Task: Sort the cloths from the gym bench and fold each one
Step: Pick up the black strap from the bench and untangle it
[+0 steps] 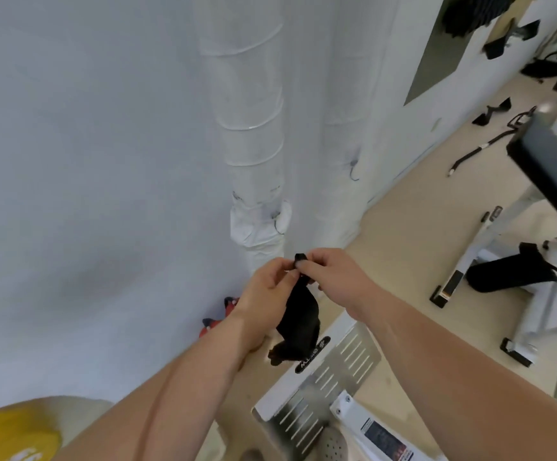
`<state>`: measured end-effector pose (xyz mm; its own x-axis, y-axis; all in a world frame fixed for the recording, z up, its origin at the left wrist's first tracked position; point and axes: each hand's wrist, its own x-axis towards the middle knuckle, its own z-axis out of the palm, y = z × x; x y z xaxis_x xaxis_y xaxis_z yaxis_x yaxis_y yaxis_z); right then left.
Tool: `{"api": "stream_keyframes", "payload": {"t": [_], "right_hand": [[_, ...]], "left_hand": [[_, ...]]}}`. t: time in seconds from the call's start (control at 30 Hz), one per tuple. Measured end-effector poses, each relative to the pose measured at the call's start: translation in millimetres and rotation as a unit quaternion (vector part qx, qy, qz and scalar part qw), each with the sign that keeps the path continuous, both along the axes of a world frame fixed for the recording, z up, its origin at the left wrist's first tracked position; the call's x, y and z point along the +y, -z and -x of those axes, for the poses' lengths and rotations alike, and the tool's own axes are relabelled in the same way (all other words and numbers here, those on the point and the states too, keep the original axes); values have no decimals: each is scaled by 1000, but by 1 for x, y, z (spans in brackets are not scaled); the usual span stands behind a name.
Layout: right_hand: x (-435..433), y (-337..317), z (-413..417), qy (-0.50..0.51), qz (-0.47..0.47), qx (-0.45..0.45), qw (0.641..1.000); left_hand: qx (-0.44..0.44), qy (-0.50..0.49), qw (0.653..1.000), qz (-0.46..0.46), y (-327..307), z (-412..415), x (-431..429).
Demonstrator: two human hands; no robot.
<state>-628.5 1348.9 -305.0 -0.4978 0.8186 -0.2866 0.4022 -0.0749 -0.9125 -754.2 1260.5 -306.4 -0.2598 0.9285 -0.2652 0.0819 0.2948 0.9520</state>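
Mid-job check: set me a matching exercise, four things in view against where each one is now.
Things: 1 black cloth; 2 red and blue item; 3 slotted metal plate; 4 black bench pad.
Places: A on the floor by the wall; B far right of view; C hanging, pinched by left hand and right hand; D below the cloth.
Pairs: 1-C, 2-A, 3-D, 4-B.

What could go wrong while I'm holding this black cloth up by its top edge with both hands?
1. The left grip and right grip pinch only a small bit of the black cloth at its top, so it could slip and drop onto the ribbed metal plate below.
2. The two grips sit close together, so the cloth hangs bunched. A fold started like this may come out uneven.
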Motion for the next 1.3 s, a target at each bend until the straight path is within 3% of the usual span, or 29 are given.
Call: {"api": "stream_keyframes", "payload": {"t": [0.1, 0.33, 0.6, 0.8, 1.1, 1.3], "right_hand": [[37, 18, 7, -7, 12, -4, 1000], [112, 63, 20, -126, 57, -14, 990], [156, 113, 68, -66, -15, -77, 995], [160, 143, 86, -61, -86, -113, 988], [156, 150, 83, -22, -40, -113, 993], [147, 136, 53, 1, -2, -105, 994]], "left_hand": [[48, -59, 997, 32, 19, -3, 35], [161, -134, 976, 60, 56, 14, 98], [231, -215, 941, 123, 106, 37, 151], [220, -266, 928, 140, 128, 38, 159], [190, -281, 919, 199, 132, 46, 160], [133, -271, 941, 153, 106, 47, 126]]}}
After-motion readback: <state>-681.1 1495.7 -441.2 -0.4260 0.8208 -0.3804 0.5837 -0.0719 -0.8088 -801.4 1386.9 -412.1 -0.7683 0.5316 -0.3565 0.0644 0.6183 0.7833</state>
